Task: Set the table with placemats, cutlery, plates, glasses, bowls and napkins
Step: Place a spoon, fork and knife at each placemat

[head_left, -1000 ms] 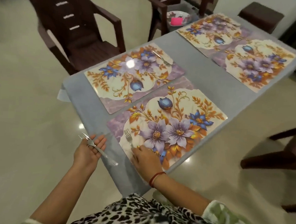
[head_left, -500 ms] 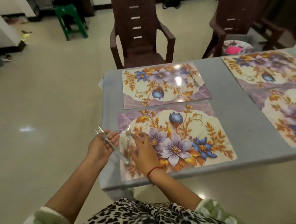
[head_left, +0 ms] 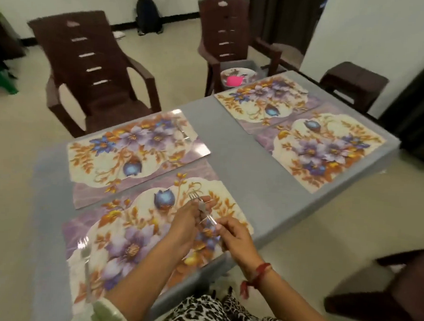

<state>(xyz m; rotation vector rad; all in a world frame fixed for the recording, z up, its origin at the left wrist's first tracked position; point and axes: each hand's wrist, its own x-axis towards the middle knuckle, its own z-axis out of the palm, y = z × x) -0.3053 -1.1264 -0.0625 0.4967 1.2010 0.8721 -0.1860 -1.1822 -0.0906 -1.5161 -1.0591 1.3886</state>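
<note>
Both our hands are at the grey rectangular table (head_left: 230, 161), over the near floral plastic placemat (head_left: 128, 229).
Our left hand (head_left: 185, 222) curls round silver metal forks (head_left: 201, 205), tines pointing far; our right hand (head_left: 236, 240) pinches a handle end. Blur hides their number.

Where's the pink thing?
Head view, upper middle: the pink thing lies on a plate on the far chair, just behind the table's far edge.

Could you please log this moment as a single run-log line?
phase: laying cutlery | left hand: holds fork over near placemat | right hand: pinches its handle end | laid fork: near placemat, left side
</note>
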